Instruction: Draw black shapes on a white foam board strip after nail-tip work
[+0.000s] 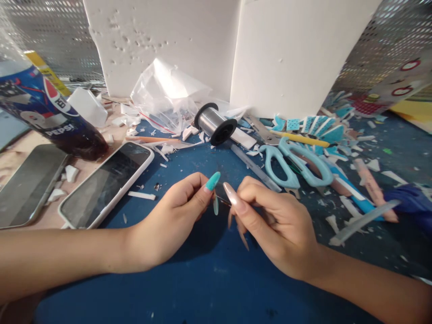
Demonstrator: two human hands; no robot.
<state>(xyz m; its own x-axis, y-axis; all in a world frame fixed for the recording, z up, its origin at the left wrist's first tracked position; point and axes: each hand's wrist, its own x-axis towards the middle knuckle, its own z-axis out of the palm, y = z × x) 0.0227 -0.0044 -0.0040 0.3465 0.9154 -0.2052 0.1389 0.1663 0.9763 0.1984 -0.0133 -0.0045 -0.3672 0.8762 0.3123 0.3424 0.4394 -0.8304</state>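
Over the blue mat (189, 288), my left hand (178, 211) pinches with its thumb, which has a long turquoise nail. Close by on the right, my right hand (273, 220) is closed in a pinch too. A thin dark needle-like piece (222, 199) spans the small gap between both sets of fingertips; its ends are hidden in them. Just behind the hands lies a black spool (214, 123) wound with fine grey thread or wire. Light-blue-handled scissors (290, 164) rest to the right of it, beside a clear strip (254, 168).
At left are a phone with a white edge (108, 184), a second dark phone (30, 184) and a Pepsi cup (50, 112). White foam boards (280, 58) stand at the back behind a clear plastic bag (165, 96). Foam scraps, a yellow pencil (303, 138) and blue-patterned pieces (317, 126) clutter the right.
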